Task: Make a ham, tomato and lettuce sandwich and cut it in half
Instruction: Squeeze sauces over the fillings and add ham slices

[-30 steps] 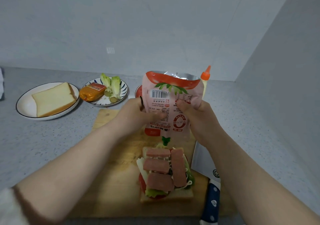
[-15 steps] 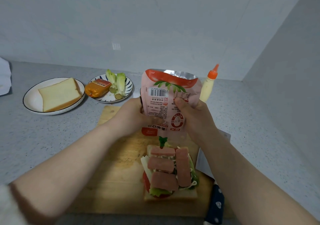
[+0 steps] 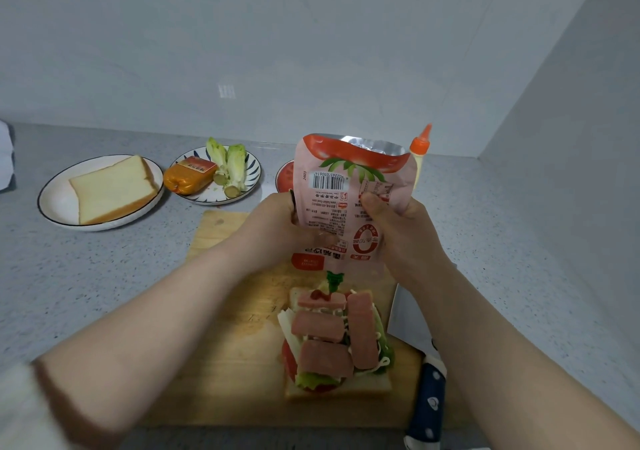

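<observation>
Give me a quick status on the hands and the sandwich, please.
Left hand and right hand grip the ketchup pouch, spout down over the sandwich. Red dab on far ham slice. Spare bread slice on its plate; nothing blocking.

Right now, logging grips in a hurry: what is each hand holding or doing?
Left hand: grips the sauce pouch, spout down over the sandwich.
Right hand: grips the same sauce pouch.

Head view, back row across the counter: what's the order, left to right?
Left to right: white plate with bread slice → patterned plate with ham pack, then lettuce → sauce pouch, held up in both hands → squeeze bottle with orange cap.
</observation>
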